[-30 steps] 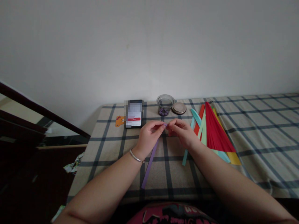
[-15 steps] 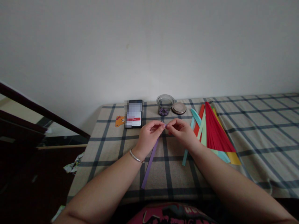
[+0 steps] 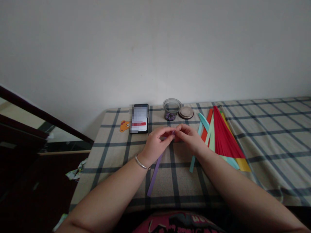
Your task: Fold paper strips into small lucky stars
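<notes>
A purple paper strip (image 3: 154,176) hangs down toward the front of the table from under my left hand (image 3: 156,142). Thumb and forefinger of that hand are pinched on the strip's upper end. My right hand (image 3: 188,137) meets it there, its fingertips closed on the same small end piece, partly hidden by the fingers. Just behind the hands stands a clear plastic jar (image 3: 171,106) with small purple folded pieces (image 3: 170,116) at its bottom. Its round lid (image 3: 186,112) lies beside it on the right.
Right of my right forearm lies a fan of red paper strips (image 3: 225,139), with orange (image 3: 209,119), yellow (image 3: 244,165) and light blue strips (image 3: 191,164) around it. A phone (image 3: 139,119) and an orange bear cutout (image 3: 124,126) are at the back left. Checked cloth (image 3: 104,145) covers the table.
My fingertips have shifted slightly at the strip's end, and the left hand has moved a little to the right. The jar, lid and other strips have stayed put.
</notes>
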Demonstrator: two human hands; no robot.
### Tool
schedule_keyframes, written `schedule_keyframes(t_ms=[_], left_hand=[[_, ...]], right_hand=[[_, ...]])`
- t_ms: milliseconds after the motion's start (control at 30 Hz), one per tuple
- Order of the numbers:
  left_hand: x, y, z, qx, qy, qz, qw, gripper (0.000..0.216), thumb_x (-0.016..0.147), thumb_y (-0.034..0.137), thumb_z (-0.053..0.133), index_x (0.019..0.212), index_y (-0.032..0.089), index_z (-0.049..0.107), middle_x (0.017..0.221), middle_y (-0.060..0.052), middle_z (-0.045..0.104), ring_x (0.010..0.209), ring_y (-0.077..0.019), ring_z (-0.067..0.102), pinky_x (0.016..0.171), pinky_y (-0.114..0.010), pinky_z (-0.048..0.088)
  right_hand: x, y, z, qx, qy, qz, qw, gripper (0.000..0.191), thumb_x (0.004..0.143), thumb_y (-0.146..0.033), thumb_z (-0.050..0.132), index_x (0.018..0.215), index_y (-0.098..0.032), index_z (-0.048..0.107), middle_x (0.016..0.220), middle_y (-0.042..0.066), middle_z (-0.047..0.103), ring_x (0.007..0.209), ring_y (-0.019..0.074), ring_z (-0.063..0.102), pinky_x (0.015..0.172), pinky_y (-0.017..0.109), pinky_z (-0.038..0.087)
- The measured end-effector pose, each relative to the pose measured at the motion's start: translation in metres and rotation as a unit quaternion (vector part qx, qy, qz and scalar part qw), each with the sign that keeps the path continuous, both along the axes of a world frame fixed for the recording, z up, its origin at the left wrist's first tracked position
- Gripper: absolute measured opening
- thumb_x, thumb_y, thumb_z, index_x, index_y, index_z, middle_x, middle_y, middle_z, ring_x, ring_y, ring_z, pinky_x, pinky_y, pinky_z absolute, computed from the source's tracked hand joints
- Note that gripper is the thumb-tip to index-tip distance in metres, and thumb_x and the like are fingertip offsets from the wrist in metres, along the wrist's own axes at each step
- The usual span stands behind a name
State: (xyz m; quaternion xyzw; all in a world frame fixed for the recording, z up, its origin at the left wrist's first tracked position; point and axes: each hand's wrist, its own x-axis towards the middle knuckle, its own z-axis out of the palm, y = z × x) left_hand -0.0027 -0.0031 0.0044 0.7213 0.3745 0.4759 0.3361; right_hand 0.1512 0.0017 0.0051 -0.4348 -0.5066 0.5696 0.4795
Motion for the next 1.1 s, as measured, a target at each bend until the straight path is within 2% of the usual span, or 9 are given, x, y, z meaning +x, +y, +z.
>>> schedule_keyframes(t_ms=[133,233,367,533,800,1100], left_hand=[[-0.0001,0.0014,-0.0031,-0.011,-0.015,0.000,1.000,0.019,0.078,0.020,0.065,0.097,0.020,0.066,0.096,-0.004,0.070,0.083,-0.0147,0.066,0.079,-0.029,0.055],[0.0002,0.0036,-0.0052,-0.046,-0.060,0.004,0.997,0.020,0.078,0.025,0.066,0.097,0.019,0.066,0.096,-0.006,0.071,0.084,-0.0153,0.067,0.079,-0.029,0.055],[0.0011,0.0055,-0.0051,-0.091,-0.117,0.002,0.989,0.022,0.076,0.027,0.068,0.096,0.017,0.066,0.096,-0.006,0.071,0.084,-0.0156,0.068,0.078,-0.028,0.056],[0.0015,0.0050,-0.0028,-0.088,-0.134,-0.005,0.987,0.023,0.076,0.029,0.068,0.096,0.017,0.066,0.092,-0.005,0.072,0.084,-0.0155,0.068,0.079,-0.028,0.056],[0.0004,0.0039,0.0013,-0.079,-0.111,0.009,0.991,0.022,0.076,0.029,0.068,0.094,0.017,0.069,0.094,-0.006,0.073,0.087,-0.0170,0.068,0.081,-0.029,0.056],[0.0009,0.0041,0.0019,-0.098,-0.110,0.015,0.989,0.022,0.075,0.029,0.069,0.093,0.017,0.069,0.092,-0.006,0.073,0.085,-0.0171,0.068,0.079,-0.029,0.055]], right_hand=[[-0.0001,-0.0005,-0.0007,-0.031,0.038,0.013,0.999,0.039,0.061,-0.053,0.072,0.065,-0.019,0.053,0.057,-0.004,0.054,0.050,0.0091,0.049,0.050,0.023,0.042],[0.0007,-0.0006,-0.0014,-0.025,0.061,-0.004,0.998,0.036,0.064,-0.051,0.071,0.067,-0.019,0.054,0.059,-0.005,0.053,0.050,0.0083,0.048,0.051,0.023,0.043],[0.0017,-0.0007,-0.0025,0.037,0.022,-0.038,0.998,0.031,0.067,-0.047,0.070,0.071,-0.019,0.057,0.064,-0.003,0.056,0.054,0.0090,0.049,0.054,0.024,0.042],[0.0001,-0.0030,-0.0031,0.125,-0.054,-0.050,0.989,0.022,0.073,-0.040,0.068,0.075,-0.020,0.059,0.070,0.000,0.060,0.062,0.0122,0.053,0.058,0.026,0.043],[0.0026,-0.0019,-0.0089,0.169,-0.101,-0.072,0.978,0.016,0.076,-0.035,0.066,0.078,-0.020,0.061,0.074,0.001,0.060,0.064,0.0127,0.055,0.059,0.026,0.045],[0.0049,-0.0037,-0.0070,0.214,-0.145,-0.084,0.962,0.009,0.079,-0.029,0.063,0.077,-0.020,0.061,0.074,0.002,0.059,0.062,0.0128,0.054,0.056,0.026,0.045]])
